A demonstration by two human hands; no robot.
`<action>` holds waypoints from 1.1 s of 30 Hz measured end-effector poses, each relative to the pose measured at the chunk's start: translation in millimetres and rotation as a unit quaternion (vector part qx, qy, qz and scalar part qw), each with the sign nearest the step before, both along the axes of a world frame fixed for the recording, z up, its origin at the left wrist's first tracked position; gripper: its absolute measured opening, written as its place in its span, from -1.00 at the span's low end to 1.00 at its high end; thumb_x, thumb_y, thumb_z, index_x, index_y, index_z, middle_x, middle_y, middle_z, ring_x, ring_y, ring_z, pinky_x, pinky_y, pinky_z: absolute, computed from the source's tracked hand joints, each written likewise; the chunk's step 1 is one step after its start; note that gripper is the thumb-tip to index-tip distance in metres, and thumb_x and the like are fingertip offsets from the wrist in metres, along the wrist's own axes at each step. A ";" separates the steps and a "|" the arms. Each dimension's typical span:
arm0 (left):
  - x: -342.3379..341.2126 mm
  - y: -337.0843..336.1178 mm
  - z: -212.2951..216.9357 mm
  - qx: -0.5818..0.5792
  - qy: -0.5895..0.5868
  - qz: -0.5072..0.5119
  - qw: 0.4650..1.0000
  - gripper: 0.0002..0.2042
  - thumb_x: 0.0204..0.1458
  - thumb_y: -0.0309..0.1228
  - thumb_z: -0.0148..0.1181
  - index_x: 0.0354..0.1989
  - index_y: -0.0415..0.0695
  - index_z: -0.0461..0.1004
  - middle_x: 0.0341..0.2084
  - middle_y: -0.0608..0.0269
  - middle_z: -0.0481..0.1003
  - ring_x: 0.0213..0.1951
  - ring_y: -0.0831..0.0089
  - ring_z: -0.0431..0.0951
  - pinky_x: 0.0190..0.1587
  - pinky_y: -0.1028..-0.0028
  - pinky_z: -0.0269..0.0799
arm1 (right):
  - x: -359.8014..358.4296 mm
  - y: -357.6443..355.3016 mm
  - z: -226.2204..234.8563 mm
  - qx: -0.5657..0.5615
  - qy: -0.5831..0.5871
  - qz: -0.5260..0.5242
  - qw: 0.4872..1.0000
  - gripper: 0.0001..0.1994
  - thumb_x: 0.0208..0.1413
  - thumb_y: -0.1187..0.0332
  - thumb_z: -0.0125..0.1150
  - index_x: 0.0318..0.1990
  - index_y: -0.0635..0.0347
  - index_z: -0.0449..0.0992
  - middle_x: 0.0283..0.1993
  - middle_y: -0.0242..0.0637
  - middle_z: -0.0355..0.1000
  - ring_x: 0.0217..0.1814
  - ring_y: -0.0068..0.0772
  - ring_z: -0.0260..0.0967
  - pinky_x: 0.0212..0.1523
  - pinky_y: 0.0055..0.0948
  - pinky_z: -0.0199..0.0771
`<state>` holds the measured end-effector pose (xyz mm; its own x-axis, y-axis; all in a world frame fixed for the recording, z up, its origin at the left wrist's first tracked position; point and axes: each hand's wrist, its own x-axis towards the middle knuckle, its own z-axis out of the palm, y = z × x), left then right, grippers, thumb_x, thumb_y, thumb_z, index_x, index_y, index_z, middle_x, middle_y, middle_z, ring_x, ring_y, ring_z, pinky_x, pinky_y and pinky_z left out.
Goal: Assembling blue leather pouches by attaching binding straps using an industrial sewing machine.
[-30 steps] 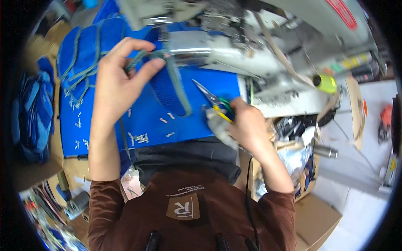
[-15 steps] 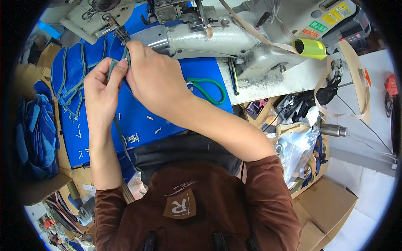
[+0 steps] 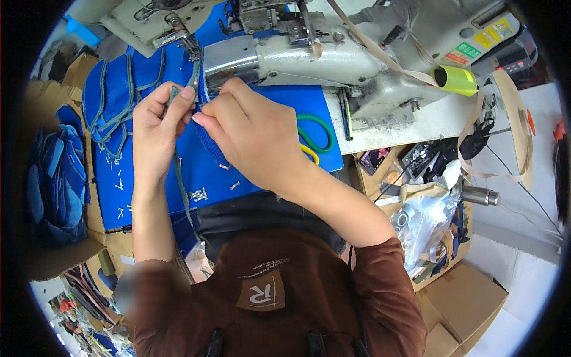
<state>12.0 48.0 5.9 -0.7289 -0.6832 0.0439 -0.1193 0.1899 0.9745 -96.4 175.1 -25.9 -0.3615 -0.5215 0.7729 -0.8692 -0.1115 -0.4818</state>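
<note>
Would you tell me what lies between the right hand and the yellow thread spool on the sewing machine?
In the head view, between the right hand and the yellow thread spool lie green scissor handles on the blue mat, then the grey sewing machine body.

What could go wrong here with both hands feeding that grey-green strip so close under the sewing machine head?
1. Fingertips of the left hand and right hand pinch the grey-green strip right below the sewing machine; a finger could probably get caught at its head.
2. The scissors lie partly hidden under the right wrist, so the forearm might knock them.
3. The strip's loose tail hangs off the blue mat and may snag.
</note>
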 end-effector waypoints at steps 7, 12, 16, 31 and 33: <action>1.3 -2.1 -0.7 -0.003 -0.010 -0.006 1.000 -0.79 0.23 -0.32 0.17 -0.45 -0.12 0.47 -0.63 0.51 0.35 -0.62 0.81 0.14 -0.59 0.68 -0.06 | -6.8 1.2 1.6 -0.009 -0.042 0.046 0.998 -0.81 -0.03 0.39 0.41 -0.31 0.16 0.50 -0.28 -0.29 0.38 -0.42 -0.27 0.43 -0.48 -0.40 0.43; -4.3 -3.9 -3.8 0.016 0.017 -0.009 1.000 -0.78 0.23 -0.31 0.16 -0.44 -0.11 0.46 -0.63 0.51 0.36 -0.64 0.82 0.14 -0.61 0.70 -0.08 | -20.5 -9.9 -6.5 0.002 -0.155 0.126 0.980 -0.84 0.02 0.49 0.36 -0.24 0.26 0.54 -0.18 -0.23 0.38 -0.31 -0.36 0.48 -0.40 -0.45 0.51; -3.5 -5.8 0.1 0.010 0.010 -0.013 1.000 -0.79 0.23 -0.30 0.16 -0.44 -0.10 0.47 -0.63 0.52 0.36 -0.63 0.82 0.15 -0.60 0.71 -0.07 | -14.3 -13.5 -8.7 -0.005 -0.246 0.150 0.958 -0.85 0.05 0.49 0.35 -0.22 0.27 0.55 -0.16 -0.24 0.41 -0.25 -0.42 0.50 -0.34 -0.47 0.59; 3.6 -28.8 26.6 -0.377 0.056 -0.163 0.910 -0.70 0.01 -0.63 0.25 -0.05 -0.18 0.56 -0.30 0.12 0.60 -0.26 0.27 0.63 -0.18 0.39 0.53 | -5.7 0.1 -8.3 0.000 -0.346 0.175 0.922 -0.88 0.14 0.59 0.27 -0.17 0.34 0.57 -0.02 -0.21 0.47 -0.07 -0.52 0.47 -0.20 -0.63 0.59; 2.1 -35.4 33.4 -0.387 0.030 -0.180 0.904 -0.74 0.01 -0.60 0.27 -0.10 -0.19 0.57 -0.30 0.13 0.60 -0.26 0.27 0.63 -0.19 0.38 0.52 | -7.3 -1.4 -8.7 -0.001 -0.348 0.174 0.921 -0.89 0.15 0.57 0.27 -0.17 0.32 0.57 -0.02 -0.22 0.46 -0.09 -0.56 0.45 -0.22 -0.66 0.57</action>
<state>14.1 12.6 39.3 -0.8782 -0.1493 0.4543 0.1355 0.8334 0.5358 -103.7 173.8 -34.6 -0.5812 -0.6976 0.4190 -0.2618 -0.3272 -0.9080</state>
